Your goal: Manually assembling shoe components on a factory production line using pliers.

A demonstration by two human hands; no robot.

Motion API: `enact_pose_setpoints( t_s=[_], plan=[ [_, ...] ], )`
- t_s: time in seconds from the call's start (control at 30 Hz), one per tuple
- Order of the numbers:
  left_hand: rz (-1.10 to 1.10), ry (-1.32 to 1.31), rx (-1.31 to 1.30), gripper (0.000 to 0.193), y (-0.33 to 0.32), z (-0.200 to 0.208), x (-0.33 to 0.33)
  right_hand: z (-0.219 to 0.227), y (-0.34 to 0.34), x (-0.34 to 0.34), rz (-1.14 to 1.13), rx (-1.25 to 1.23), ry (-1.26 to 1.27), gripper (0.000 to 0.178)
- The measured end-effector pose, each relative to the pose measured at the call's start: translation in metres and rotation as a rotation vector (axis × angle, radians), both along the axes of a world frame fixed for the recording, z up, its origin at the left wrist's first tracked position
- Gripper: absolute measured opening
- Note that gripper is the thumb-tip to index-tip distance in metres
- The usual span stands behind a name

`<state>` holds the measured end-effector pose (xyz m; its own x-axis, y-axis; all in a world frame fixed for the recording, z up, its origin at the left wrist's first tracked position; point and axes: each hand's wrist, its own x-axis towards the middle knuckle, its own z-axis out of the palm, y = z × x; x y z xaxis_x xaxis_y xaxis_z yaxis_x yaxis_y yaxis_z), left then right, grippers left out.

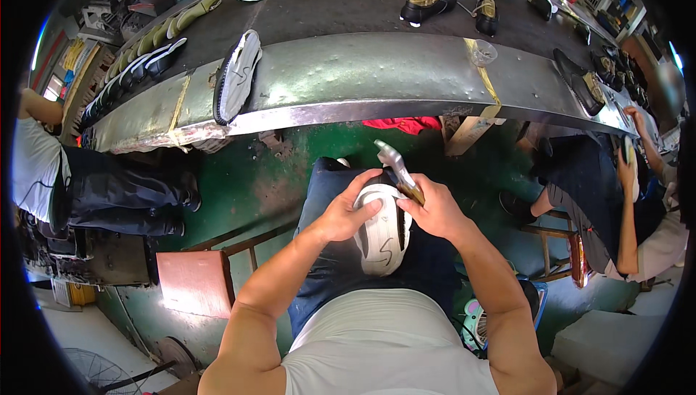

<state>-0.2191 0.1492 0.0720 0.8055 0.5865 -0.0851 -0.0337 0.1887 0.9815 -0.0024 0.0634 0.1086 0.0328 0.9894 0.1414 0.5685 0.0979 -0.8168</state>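
Observation:
A white shoe upper [382, 248] with a dark curved mark on it rests over my lap, between my knees. My left hand [344, 215] is closed on its left side, the thumb pressing on the white surface. On the other side my right hand [438, 210] is wrapped round a hammer [395, 162] with a silver metal head and a brown handle. That hand's thumb also touches the shoe's right edge. The hammer head points up and away from me, above the far end of the shoe. My fingers hide part of the handle and the shoe's underside.
Ahead runs a dark conveyor belt [326, 14] with a metal edge [377, 68]. One white shoe [238, 79] leans on that edge; several others stand on the belt. Co-workers sit left and right. A brown stool [194, 282] is at my left, a red cloth [406, 128] under the bench.

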Motion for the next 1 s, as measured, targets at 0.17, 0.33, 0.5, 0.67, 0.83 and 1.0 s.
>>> enact_pose_setpoints(
  t_s=[0.17, 0.33, 0.5, 0.67, 0.83, 1.0],
  plan=[
    [0.045, 0.058, 0.217, 0.057, 0.000, -0.004, 0.006, -0.004, 0.008, -0.001, 0.000, 0.243, -0.188, 0.035],
    [0.157, 0.053, 0.181, 0.054, -0.001, -0.009, 0.005, 0.000, -0.006, -0.006, -0.176, -0.314, 0.074, 0.024],
    [0.221, 0.079, 0.116, 0.053, 0.003, -0.008, 0.003, 0.009, -0.081, -0.015, -0.008, -0.471, 0.352, 0.027],
    [0.176, 0.063, 0.119, 0.053, 0.000, -0.010, 0.006, 0.000, -0.065, -0.005, 0.166, -0.631, 0.448, 0.032],
    [0.171, 0.110, 0.140, 0.052, 0.004, -0.014, 0.007, 0.013, -0.053, -0.005, 0.113, -0.761, 0.733, 0.030],
    [0.190, 0.140, 0.110, 0.052, 0.006, -0.014, 0.010, -0.009, -0.050, -0.001, 0.067, -0.707, 0.453, 0.027]
  ],
)
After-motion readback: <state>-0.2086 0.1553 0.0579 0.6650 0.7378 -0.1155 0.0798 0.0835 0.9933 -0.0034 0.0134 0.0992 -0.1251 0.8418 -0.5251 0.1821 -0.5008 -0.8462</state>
